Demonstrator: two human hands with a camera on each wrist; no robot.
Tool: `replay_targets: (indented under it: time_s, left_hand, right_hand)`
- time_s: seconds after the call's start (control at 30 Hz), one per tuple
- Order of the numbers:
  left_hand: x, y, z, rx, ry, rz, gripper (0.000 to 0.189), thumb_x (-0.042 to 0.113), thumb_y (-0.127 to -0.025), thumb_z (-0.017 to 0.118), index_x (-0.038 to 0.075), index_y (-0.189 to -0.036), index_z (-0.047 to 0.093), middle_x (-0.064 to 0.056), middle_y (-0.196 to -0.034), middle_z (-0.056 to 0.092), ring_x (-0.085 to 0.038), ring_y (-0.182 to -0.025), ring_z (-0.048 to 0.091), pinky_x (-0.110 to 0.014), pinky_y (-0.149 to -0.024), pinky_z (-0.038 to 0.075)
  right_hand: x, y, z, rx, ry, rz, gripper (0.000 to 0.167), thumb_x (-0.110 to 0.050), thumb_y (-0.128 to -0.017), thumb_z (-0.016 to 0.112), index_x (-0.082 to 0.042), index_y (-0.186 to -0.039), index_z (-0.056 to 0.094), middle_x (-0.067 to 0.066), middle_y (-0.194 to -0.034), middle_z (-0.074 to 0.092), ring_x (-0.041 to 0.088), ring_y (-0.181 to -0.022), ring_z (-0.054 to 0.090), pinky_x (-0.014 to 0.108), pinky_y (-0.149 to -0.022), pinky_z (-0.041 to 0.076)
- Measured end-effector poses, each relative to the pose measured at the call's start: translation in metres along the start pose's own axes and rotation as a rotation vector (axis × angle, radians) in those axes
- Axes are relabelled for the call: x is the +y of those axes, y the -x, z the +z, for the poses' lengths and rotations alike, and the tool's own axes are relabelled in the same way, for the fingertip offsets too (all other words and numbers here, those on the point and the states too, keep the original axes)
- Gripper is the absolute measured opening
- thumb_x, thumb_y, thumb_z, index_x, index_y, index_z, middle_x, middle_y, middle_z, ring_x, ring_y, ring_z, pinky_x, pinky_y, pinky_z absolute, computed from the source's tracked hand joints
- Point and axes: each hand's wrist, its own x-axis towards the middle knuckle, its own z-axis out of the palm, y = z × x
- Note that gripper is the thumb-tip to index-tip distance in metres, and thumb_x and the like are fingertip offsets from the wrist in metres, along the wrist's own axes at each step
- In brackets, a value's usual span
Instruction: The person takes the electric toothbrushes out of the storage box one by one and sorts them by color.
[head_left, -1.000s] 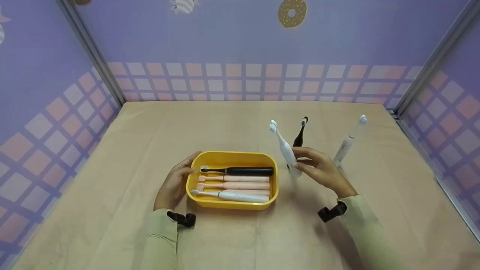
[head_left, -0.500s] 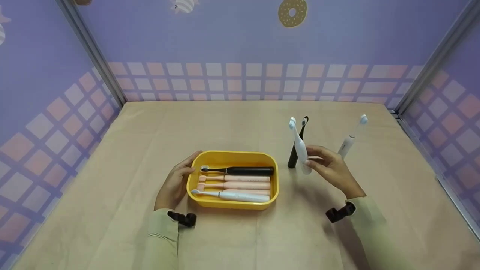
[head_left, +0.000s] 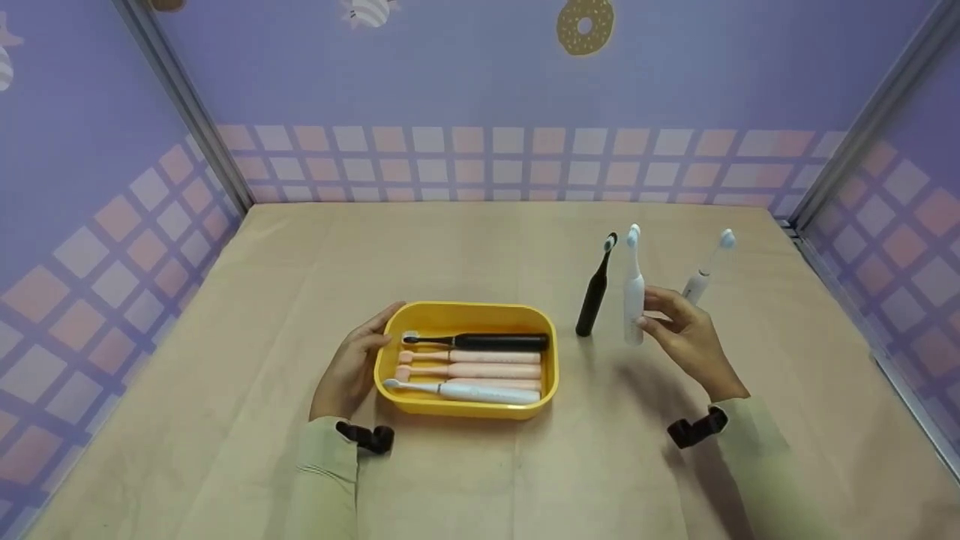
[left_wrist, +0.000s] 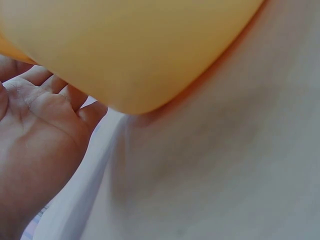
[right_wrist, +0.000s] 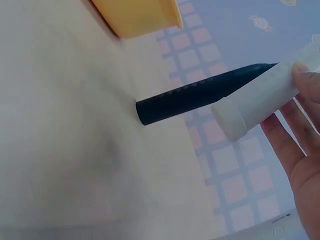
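Note:
My left hand (head_left: pixel 349 373) grips the left end of a yellow plastic box (head_left: pixel 457 410), thumb at its rim and fingers along the outer wall. In the box lie a black electric toothbrush (head_left: pixel 502 343), several pink toothbrushes (head_left: pixel 495 371) and a white one (head_left: pixel 487 393), heads to the left. My right hand (head_left: pixel 690 334) pinches another white electric toothbrush (head_left: pixel 634 296) by its handle, nearly upright, head up. In the right wrist view, the handle's base (right_wrist: pixel 232 120) shows below the fingers. Just left of it a black electric toothbrush (head_left: pixel 592 300) stands upright on the table.
Behind my right hand another white electric toothbrush (head_left: pixel 696 285) stands upright, its lower part hidden by the hand. A beige cloth covers the table (head_left: pixel 405 247). Purple walls with a tile pattern (head_left: pixel 510 165) rise at the back and both sides, with metal posts in the corners.
My right hand has moved right with the white toothbrush, from left of the standing black one, across its front, to its right. The toothbrush has become more upright. My left hand and the box stay put.

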Motion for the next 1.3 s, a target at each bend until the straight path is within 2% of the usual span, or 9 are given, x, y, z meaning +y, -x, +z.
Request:
replay_targets:
  time_s: [0.33, 0.6, 0.8, 1.07, 1.3]
  left_hand:
    - [0.001, 0.0, 0.002, 0.016, -0.013, -0.009, 0.056, 0.003, -0.098, 0.037, 0.018, -0.152, 0.031, 0.005, -0.16, 0.023, -0.009, -0.147, 0.019, -0.03, -0.118, 0.025]
    - [0.0, 0.001, 0.001, -0.007, 0.004, -0.009, 0.055, 0.005, -0.098, 0.039, 0.019, -0.151, 0.033, 0.006, -0.159, 0.024, -0.01, -0.146, 0.024, -0.03, -0.116, 0.029]
    - [0.0, 0.0, 0.001, 0.002, 0.005, -0.01, 0.054, 0.004, -0.098, 0.038, 0.019, -0.15, 0.036, 0.006, -0.158, 0.026, -0.01, -0.145, 0.025, -0.03, -0.116, 0.029]
    - [-0.001, -0.001, -0.001, -0.003, 0.0, 0.001, 0.054, 0.005, -0.098, 0.039, 0.019, -0.15, 0.037, 0.007, -0.158, 0.027, -0.009, -0.145, 0.024, -0.029, -0.116, 0.029]
    - [0.0, -0.001, -0.002, -0.013, 0.032, 0.007, 0.055, 0.003, -0.097, 0.039, 0.017, -0.15, 0.036, 0.005, -0.158, 0.027, -0.01, -0.145, 0.025, -0.029, -0.115, 0.031]
  right_hand:
    - [0.01, 0.003, -0.01, 0.05, -0.007, 0.008, 0.043, 0.016, -0.082, 0.061, 0.009, -0.125, 0.056, -0.013, -0.109, 0.065, 0.002, -0.101, 0.063, 0.016, -0.084, 0.054]
    - [0.021, 0.007, -0.02, 0.062, -0.045, 0.002, 0.043, 0.013, -0.084, 0.061, 0.013, -0.127, 0.051, -0.01, -0.111, 0.064, 0.002, -0.102, 0.063, 0.016, -0.084, 0.054]
    - [0.029, 0.011, -0.03, 0.1, -0.079, -0.025, 0.044, 0.016, -0.083, 0.061, 0.016, -0.125, 0.05, -0.009, -0.11, 0.066, 0.003, -0.1, 0.063, 0.016, -0.082, 0.054]
    - [0.033, 0.016, -0.041, 0.155, -0.118, 0.026, 0.043, 0.014, -0.082, 0.063, 0.014, -0.124, 0.053, -0.007, -0.109, 0.068, 0.005, -0.099, 0.065, 0.016, -0.081, 0.055]
    - [0.036, 0.02, -0.049, 0.181, -0.07, 0.077, 0.043, 0.007, -0.084, 0.065, 0.009, -0.126, 0.054, -0.01, -0.107, 0.068, 0.004, -0.099, 0.064, 0.015, -0.082, 0.054]
